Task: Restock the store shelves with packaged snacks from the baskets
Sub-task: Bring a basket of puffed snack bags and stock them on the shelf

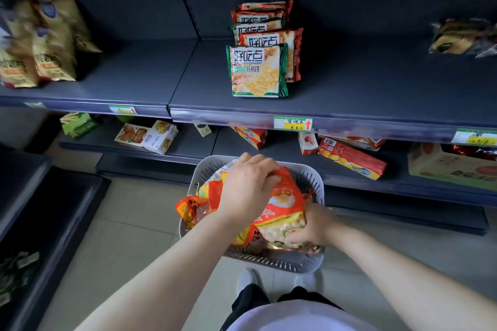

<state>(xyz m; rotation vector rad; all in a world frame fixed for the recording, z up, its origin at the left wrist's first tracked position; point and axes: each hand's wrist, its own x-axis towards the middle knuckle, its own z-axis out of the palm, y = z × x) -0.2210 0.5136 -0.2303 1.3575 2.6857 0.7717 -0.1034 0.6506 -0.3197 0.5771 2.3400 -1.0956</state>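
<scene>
Resting on the pale tile floor (134, 209) before dark blue-grey store shelving, a perforated grey basket (316, 180) lies just in front of the lowest shelf, heaped with orange-red snack packs. The left hand (247, 185) has its grip clamped on the far, crimped end of the topmost orange snack bag (285, 204). The right hand (313, 226) has its grip curled round the near end, where pale snacks show through. The bag's long axis runs from the person toward the shelves, printed face up. On the middle shelf (363, 83) a row of cracker packs (256, 70) stands upright, fronts facing out, with yellow bags (40, 43) well apart to the left.
</scene>
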